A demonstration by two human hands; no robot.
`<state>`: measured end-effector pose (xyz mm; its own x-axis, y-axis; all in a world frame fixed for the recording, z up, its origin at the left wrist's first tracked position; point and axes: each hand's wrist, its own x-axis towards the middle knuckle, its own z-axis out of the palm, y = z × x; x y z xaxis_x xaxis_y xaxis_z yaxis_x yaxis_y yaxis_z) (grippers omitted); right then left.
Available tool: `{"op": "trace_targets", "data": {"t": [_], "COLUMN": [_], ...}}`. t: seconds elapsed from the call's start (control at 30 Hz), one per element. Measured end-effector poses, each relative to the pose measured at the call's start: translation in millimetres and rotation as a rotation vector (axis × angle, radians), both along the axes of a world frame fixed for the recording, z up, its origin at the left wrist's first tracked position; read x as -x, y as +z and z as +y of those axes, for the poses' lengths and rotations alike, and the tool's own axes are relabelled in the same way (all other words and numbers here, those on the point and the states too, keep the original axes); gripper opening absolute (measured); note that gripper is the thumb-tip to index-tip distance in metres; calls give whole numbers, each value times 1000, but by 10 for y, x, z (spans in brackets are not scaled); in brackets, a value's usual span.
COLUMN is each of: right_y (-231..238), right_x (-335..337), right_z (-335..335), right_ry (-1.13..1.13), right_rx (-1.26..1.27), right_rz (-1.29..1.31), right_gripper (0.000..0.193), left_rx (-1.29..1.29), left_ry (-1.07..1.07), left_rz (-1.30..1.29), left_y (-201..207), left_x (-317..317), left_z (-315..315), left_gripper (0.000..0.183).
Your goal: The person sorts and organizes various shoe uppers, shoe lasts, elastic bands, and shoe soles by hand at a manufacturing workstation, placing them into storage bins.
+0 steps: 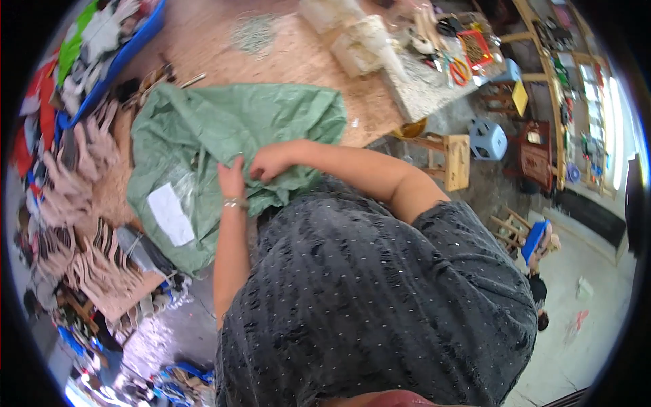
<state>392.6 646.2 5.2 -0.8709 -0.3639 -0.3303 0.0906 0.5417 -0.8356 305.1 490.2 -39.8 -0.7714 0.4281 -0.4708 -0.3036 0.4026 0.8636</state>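
Note:
A large green woven plastic sack (264,102) lies crumpled across the near part of the wooden table. A blank-looking white sheet (170,214) sits on its left part, beside a patch of clear plastic. My left hand (232,178), with a bracelet at the wrist, is closed on the sack's material near its front edge. Just to the right, my right hand (274,160) is curled with fingers pinching the sack's folds. A small gap separates the two hands. The fingertips of both are partly hidden, and the inside of the sack cannot be seen.
Stacks of beige glove-like pieces (88,152) line the table's left side. At the back lie a bundle of pale strings (253,35) and off-white blocks (359,47). Orange-handled scissors (460,71) and a red tray (476,49) rest at right, near a blue stool (487,140).

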Motion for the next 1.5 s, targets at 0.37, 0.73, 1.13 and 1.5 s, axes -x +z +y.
{"op": "trace_targets", "data": {"t": [0.37,0.73,1.13,1.5], "right_y": [-227,-734,-357,-634], "right_x": [1700,2301,-2187,-3328], "right_z": [1028,1077,725,2329], "right_ry": [-789,-588,-1682,-2039], "right_rx": [-267,-698,-451,-424], "right_rz": [202,-161,9,-179], "right_gripper": [26,23,23,30], "left_rx": [101,-29,17,-499], "left_ry": [42,-201,-522,-751], "left_rz": [205,-18,138,-71], "left_y": [298,559,971,1390], "left_x": [-270,-258,-90,-718], "left_z": [-726,-1111,-151,975], "left_gripper": [38,35,34,59]}}
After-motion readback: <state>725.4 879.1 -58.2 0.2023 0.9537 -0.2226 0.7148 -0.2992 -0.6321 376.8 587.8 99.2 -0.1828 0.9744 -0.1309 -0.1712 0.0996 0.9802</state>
